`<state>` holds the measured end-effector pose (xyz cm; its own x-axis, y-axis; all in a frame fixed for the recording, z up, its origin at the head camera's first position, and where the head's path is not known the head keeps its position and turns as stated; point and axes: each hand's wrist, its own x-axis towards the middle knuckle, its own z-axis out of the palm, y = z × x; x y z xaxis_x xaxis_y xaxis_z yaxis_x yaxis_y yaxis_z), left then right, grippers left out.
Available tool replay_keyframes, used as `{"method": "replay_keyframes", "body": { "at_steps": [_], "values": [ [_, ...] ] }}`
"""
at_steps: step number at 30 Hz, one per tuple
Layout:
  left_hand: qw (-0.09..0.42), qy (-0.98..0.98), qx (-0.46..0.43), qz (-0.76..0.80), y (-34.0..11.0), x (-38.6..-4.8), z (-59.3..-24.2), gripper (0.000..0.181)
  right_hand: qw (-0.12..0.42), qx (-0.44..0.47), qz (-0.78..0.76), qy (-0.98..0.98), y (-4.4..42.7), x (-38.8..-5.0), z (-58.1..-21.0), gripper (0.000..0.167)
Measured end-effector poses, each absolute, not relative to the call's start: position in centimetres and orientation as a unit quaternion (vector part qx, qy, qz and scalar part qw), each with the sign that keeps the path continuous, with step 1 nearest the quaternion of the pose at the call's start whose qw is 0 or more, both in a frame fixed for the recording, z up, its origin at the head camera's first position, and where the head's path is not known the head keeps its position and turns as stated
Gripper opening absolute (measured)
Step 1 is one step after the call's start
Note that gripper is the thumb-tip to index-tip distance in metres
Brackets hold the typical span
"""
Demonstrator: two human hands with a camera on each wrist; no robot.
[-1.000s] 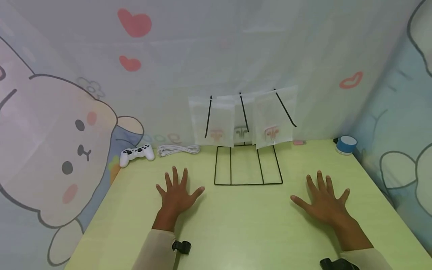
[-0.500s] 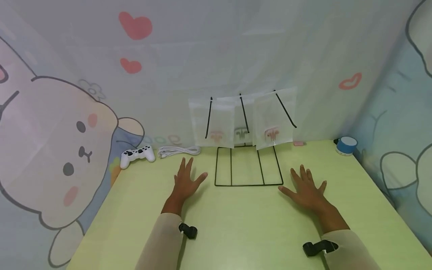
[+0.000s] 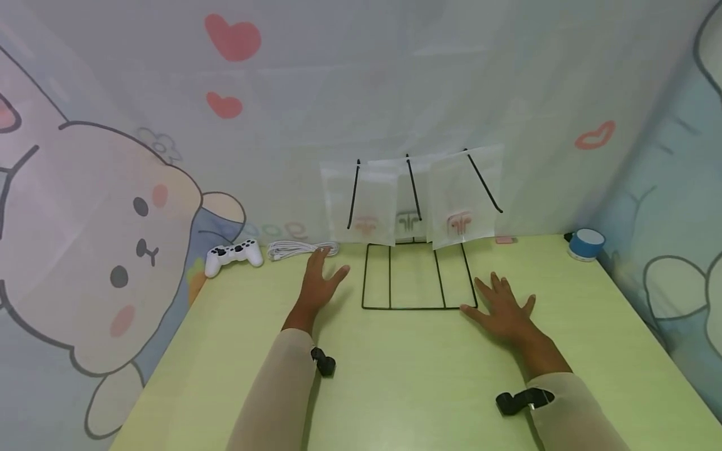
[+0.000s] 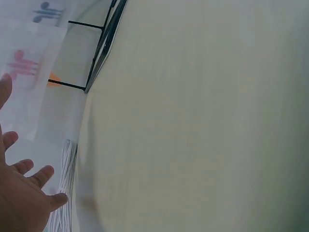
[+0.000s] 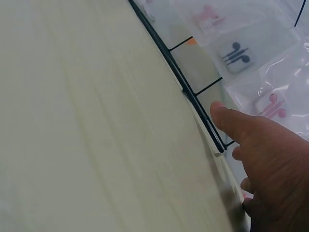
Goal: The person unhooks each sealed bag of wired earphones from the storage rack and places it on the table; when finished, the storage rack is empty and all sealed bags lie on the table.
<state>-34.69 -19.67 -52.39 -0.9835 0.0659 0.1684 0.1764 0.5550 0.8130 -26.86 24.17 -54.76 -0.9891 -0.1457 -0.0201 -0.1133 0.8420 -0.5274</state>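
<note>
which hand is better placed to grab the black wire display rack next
Probably the right hand: its thumb lies by the front right corner of the wire display rack, while the left hand is apart from its left side.

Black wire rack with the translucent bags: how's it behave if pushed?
The black wire rack looks light, being mostly thin wire and open gaps. It's likely stiff, given its straight edges. The translucent bags hanging on its hooks would probably sway.

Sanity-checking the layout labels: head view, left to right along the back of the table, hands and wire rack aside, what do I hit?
White game controller, coiled white cable, left earphone bag, middle earphone bag, right earphone bag, small pink item, blue-and-white tub.
</note>
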Motion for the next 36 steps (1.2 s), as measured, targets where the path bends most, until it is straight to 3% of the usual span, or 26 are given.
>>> {"method": "replay_keyframes", "body": {
  "at_steps": [20,36],
  "values": [
    [0.078,-0.794,-0.076,-0.598,-18.4,-38.5,-47.3,0.066,0.003,-0.076,-0.267,0.961,24.3,-26.8,-55.3,0.081],
    [0.057,-0.802,-0.096,-0.587,-18.5,-39.3,-44.9,0.069,-0.005,-0.078,-0.273,0.959,24.1,-26.7,-55.2,0.079]
  ]
}}
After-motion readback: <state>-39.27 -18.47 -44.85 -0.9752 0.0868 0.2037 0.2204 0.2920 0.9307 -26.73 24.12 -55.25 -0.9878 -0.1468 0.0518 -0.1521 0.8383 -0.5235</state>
